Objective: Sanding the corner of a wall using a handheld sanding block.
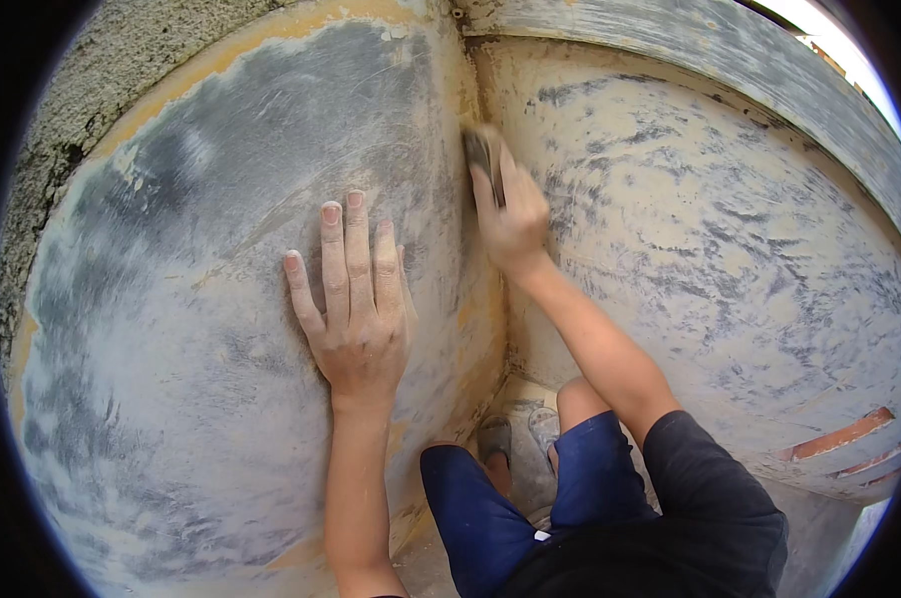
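Observation:
My left hand (361, 314), coated in pale dust, lies flat with spread fingers on the grey, patchy wall panel (219, 359) to the left. It holds nothing. My right hand (516, 209) grips a dark sanding block (483, 153), blurred by motion. The block is at the inner corner (488, 97) where the left panel meets the right-hand wall (690, 224). The block's working face is hidden. Dark scuff marks and cream-coloured filler cover the right-hand wall, and yellowish patches show along the corner.
Rough concrete (129, 67) borders the left panel's upper edge. A raised curved band (690, 82) runs above the right-hand wall. Slots (843, 435) with reddish material open low on the right. My sandalled feet (495, 437) stand on the dusty floor (529, 478) close to the corner.

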{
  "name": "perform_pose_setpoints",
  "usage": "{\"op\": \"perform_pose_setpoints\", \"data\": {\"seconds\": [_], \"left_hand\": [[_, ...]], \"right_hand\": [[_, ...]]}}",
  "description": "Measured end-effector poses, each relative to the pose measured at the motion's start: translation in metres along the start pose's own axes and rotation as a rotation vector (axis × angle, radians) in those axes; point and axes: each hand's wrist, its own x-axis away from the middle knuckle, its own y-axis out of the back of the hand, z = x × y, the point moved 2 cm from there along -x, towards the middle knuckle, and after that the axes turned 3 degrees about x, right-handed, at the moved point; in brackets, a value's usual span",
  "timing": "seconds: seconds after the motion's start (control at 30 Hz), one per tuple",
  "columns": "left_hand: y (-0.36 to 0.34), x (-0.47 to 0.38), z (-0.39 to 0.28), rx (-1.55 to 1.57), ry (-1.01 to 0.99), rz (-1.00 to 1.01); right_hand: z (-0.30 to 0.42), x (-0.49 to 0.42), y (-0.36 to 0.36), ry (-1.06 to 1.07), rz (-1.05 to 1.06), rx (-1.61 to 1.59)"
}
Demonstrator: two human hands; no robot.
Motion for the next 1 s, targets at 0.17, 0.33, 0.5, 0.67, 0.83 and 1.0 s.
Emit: {"op": "perform_pose_setpoints", "data": {"seconds": [0.17, 0.33, 0.5, 0.67, 0.83, 1.0], "left_hand": [[0.0, 0.001, 0.005, -0.025, 0.018, 0.0], [0.0, 0.002, 0.005, -0.02, 0.026, 0.005], [0.0, -0.001, 0.002, -0.007, 0.0, -0.002], [-0.001, 0.002, 0.002, 0.0, -0.002, 0.005], [0.001, -0.002, 0.001, -0.013, 0.029, 0.011], [0.001, -0.001, 0.001, -0.028, 0.024, 0.014]], "right_hand": [[0.017, -0.099, -0.024, 0.002, -0.04, -0.114], [0.008, -0.015, -0.002, -0.049, 0.111, 0.021], [-0.002, 0.033, 0.013, -0.104, 0.19, -0.006], [0.006, -0.093, -0.019, -0.002, 0.068, -0.171], [0.004, -0.058, -0.008, -0.017, 0.087, -0.166], [0.006, 0.022, 0.023, -0.124, 0.262, -0.122]]}}
